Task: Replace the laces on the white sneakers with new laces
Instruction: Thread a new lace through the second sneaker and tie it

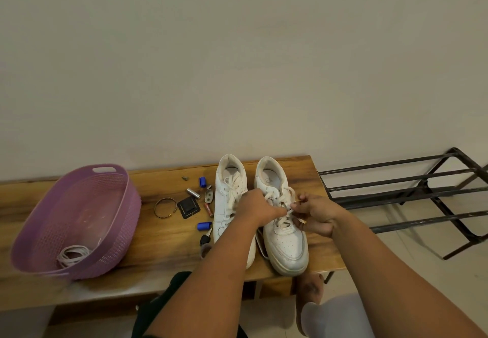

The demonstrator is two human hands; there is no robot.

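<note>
Head view: soft, limp lace (284,207) on the sneaker (284,232) at five o'clock on the bench (163,234); left hand (260,207) and right hand (315,212) both pinch it. Best taken near the eyelets. Spare laces (72,255) lie in the basket (126,205) at nine o'clock.

Faint print on the right sneaker's insole (270,180) — too blurred to read.

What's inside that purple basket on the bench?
A coil of white laces lies at the near end of the purple basket. The rest of its floor looks bare, though the near wall hides the very bottom edge.
</note>
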